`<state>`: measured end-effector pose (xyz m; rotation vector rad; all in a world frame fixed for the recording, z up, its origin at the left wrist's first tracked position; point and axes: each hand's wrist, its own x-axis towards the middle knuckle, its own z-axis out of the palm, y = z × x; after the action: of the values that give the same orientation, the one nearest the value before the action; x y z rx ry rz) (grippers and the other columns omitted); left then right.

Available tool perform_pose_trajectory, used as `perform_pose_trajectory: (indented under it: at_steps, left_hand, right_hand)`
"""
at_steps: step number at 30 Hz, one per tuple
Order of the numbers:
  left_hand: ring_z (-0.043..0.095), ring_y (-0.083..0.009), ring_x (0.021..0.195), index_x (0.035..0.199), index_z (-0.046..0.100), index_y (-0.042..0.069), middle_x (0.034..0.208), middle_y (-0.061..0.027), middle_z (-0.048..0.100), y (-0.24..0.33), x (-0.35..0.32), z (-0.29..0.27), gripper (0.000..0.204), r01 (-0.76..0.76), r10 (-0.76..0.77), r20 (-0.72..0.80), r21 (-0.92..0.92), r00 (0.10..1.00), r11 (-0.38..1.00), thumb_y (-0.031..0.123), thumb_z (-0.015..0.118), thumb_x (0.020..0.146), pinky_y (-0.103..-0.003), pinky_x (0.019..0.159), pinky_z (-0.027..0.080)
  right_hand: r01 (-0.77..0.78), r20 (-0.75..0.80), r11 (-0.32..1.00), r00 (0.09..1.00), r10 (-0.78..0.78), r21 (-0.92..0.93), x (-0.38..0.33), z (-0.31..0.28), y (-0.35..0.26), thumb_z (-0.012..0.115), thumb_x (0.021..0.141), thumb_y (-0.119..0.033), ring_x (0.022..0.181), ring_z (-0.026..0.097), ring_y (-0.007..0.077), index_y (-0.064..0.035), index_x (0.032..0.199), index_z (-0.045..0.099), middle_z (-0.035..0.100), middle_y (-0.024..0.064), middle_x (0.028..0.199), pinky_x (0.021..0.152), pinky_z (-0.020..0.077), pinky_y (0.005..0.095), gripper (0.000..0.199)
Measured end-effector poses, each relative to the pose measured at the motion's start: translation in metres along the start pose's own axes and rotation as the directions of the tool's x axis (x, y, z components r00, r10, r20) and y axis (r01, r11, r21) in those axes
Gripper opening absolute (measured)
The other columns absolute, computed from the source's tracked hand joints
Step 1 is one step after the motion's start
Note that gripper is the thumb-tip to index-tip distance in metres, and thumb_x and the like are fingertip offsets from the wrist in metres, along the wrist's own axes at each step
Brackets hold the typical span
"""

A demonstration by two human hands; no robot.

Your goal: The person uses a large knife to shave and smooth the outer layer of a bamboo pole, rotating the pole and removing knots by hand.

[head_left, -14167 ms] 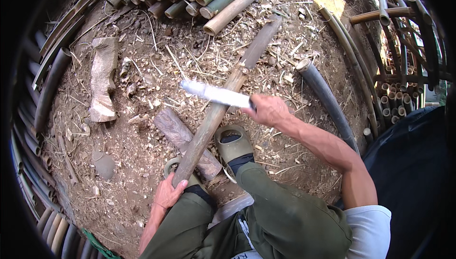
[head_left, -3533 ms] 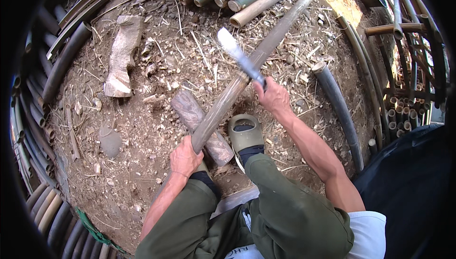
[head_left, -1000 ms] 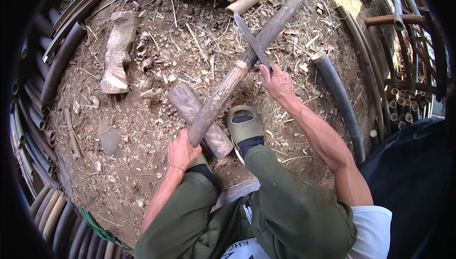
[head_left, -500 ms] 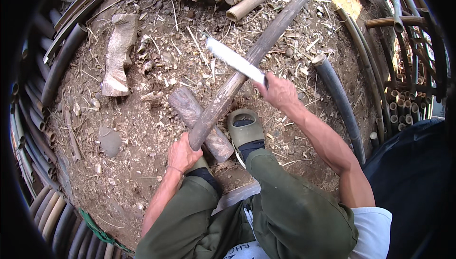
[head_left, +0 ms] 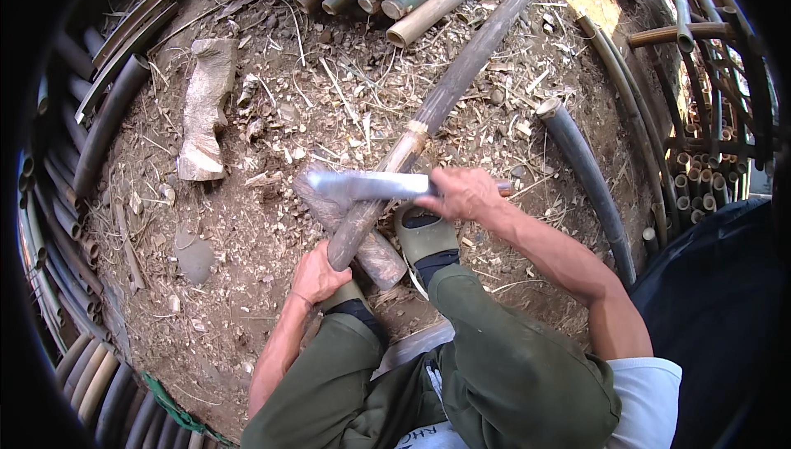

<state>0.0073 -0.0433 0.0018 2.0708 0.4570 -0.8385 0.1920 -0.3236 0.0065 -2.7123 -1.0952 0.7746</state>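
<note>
My left hand (head_left: 320, 274) is wrapped round the near end of a long, dark bamboo pole (head_left: 461, 70), which slants away to the upper right. Under the pole's near part, a short log (head_left: 377, 258) lies crosswise on the ground. My right hand (head_left: 463, 194) grips a machete (head_left: 391, 186) by its handle, whose end sticks out past the fist. The blade points left across the pole, its tip smeared by motion; whether it touches the pole I cannot tell. Just beyond the blade, the pole has a pale scraped patch (head_left: 404, 151) by a node.
Wood chips litter the dirt ground (head_left: 239, 309). A carved wood block (head_left: 204, 111) lies at the far left. Stacked bamboo poles (head_left: 428, 4) are at the back, with more along the left. A bamboo piece (head_left: 587, 177) lies right of my arm. My shoe (head_left: 426, 236) is beside the log.
My right hand has brought the machete nearer and lower along the pole, and its blade has turned more level. A pale patch now shows on the pole. My left hand keeps its hold.
</note>
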Motion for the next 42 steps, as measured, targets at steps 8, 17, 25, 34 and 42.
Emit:
perform_pose_trajectory:
  at_steps: [8, 17, 25, 34, 42]
  left_hand:
    - [0.068, -0.0354, 0.094, 0.112, 0.064, -0.003, 0.098, -0.0236, 0.070, -0.016, 0.011, -0.002, 0.059, -0.037, 0.052, 0.113, -0.135, 0.992, 0.990, 0.031, 0.074, 0.064, -0.041, 0.085, 0.052]
    - [0.065, -0.0448, 0.088, 0.122, 0.047, 0.003, 0.105, -0.0216, 0.063, 0.007, -0.017, 0.035, 0.060, -0.016, 0.121, -0.343, 0.293, 0.931, 0.956, 0.026, 0.076, 0.076, -0.053, 0.080, 0.052]
    - [0.066, -0.0493, 0.084, 0.110, 0.052, -0.004, 0.089, -0.0323, 0.067, 0.017, 0.001, 0.016, 0.054, 0.104, -0.073, -0.155, 0.205, 0.985, 0.973, 0.025, 0.071, 0.069, -0.054, 0.080, 0.053]
    - [0.066, -0.0499, 0.091, 0.112, 0.053, -0.009, 0.094, -0.0366, 0.066, 0.017, 0.008, 0.006, 0.059, 0.075, -0.067, -0.068, 0.116, 0.995, 0.990, 0.025, 0.070, 0.067, -0.052, 0.084, 0.053]
    - [0.065, -0.0501, 0.091, 0.110, 0.053, -0.008, 0.094, -0.0360, 0.066, 0.022, 0.003, 0.001, 0.058, 0.109, -0.103, -0.060, 0.125, 0.993, 0.986, 0.026, 0.070, 0.067, -0.052, 0.084, 0.052]
  right_hand:
    - [0.060, -0.017, 0.998, 0.998, -0.060, 0.019, 0.004, 0.007, 0.016, 0.052, 0.094, -0.064, 0.058, 0.067, 0.0302, -0.0082, 0.092, 0.058, 0.067, 0.0152, 0.073, 0.051, 0.0536, 0.0439, 0.056]
    - [0.055, -0.191, 0.998, 0.980, -0.050, 0.024, 0.005, 0.015, -0.001, 0.045, 0.099, -0.060, 0.046, 0.055, 0.0216, -0.0063, 0.089, 0.058, 0.059, 0.0056, 0.059, 0.046, 0.0497, 0.0385, 0.056]
    - [-0.045, 0.275, 0.999, 0.960, 0.047, -0.016, 0.002, -0.014, -0.002, 0.042, 0.095, -0.069, 0.049, 0.050, 0.0144, -0.0113, 0.092, 0.058, 0.057, 0.0034, 0.063, 0.045, 0.0466, 0.0360, 0.060]
    - [0.140, -0.195, 0.990, 0.972, -0.134, 0.017, -0.006, 0.018, -0.003, 0.046, 0.099, -0.061, 0.045, 0.051, 0.0164, -0.0087, 0.086, 0.056, 0.058, 0.0074, 0.059, 0.043, 0.0486, 0.0350, 0.055]
    - [-0.305, 0.034, 0.940, 0.952, 0.303, 0.155, 0.015, -0.027, 0.017, 0.046, 0.099, -0.060, 0.046, 0.055, 0.0205, -0.0066, 0.088, 0.059, 0.058, 0.0087, 0.055, 0.042, 0.0464, 0.0375, 0.056]
